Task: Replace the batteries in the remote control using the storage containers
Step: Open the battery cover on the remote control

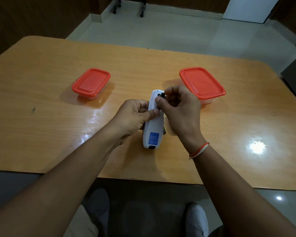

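A white remote control (152, 129) with a blue sticker on its back is held face down above the wooden table (41, 100). My left hand (135, 115) grips its left side, thumb across the back. My right hand (179, 106) pinches a dark battery (162, 96) at the open compartment near the remote's far end. Two clear storage containers with red lids stand shut: a smaller one (91, 82) at the left and a larger one (202, 83) at the right, just behind my right hand. Their contents are hidden.
Glare spots lie on the table at the right and centre. Beyond the far edge is a tiled floor with chair casters (141, 14). My knees and shoes (196, 219) show below the near table edge.
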